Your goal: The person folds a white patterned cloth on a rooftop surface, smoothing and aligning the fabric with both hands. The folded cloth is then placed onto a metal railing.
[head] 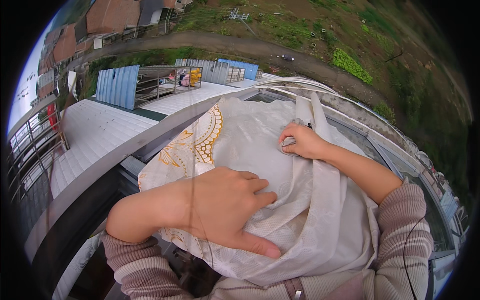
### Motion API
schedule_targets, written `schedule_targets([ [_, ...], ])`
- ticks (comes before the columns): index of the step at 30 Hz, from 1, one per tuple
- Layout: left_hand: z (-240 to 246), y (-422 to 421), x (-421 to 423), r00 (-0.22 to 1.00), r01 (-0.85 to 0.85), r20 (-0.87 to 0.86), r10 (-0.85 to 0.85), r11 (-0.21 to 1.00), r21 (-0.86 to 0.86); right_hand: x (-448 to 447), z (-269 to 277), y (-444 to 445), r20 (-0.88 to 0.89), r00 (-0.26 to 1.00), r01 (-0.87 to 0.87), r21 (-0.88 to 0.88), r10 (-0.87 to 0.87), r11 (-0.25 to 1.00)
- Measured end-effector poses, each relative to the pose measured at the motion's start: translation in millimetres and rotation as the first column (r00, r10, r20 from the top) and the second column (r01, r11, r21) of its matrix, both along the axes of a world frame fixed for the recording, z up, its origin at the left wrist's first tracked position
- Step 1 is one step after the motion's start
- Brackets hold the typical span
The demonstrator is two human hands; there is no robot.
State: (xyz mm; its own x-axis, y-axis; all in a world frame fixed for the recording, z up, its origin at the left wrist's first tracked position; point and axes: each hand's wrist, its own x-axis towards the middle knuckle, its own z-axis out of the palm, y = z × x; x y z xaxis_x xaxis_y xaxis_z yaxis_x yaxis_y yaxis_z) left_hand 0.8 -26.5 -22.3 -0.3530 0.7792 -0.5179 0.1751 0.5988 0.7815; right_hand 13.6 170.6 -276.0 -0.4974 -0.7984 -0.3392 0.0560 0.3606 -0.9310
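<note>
A whitish patterned cloth [251,138] with a gold scalloped border lies spread and draped in folds before me, at a window opening. Flat on its near left part rests my left hand [228,206], fingers spread, thumb toward me. Farther out on the right, my right hand [303,141] grips a crumpled grey rag [288,145] that touches the cloth. Beside that hand, a long fold [318,116] stands up. What lies under the cloth is hidden.
A metal window frame [375,146] with glass curves along the right. On the left, a dark window rail [131,168] borders the opening. Beyond it are a white sheet roof [101,123], a blue corrugated panel [118,86] and metal railings [157,86]. A road [210,41] runs far below.
</note>
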Motion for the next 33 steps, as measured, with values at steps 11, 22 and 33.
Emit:
schedule_targets([
  [11,6,1,-3,0.996,0.054,0.067,-0.051,0.998,-0.040,1,6,-12,0.312,0.949,-0.051,0.011,0.045,0.999],
  [22,5,4,-7,0.996,0.054,0.079,-0.051,0.998,-0.040,-6,4,-14,0.371,0.924,-0.051,-0.123,0.094,0.991],
  [33,-16,5,-13,0.970,0.116,0.236,-0.048,0.952,-0.283,-9,-1,-26,0.160,0.985,-0.082,0.141,0.059,0.987],
])
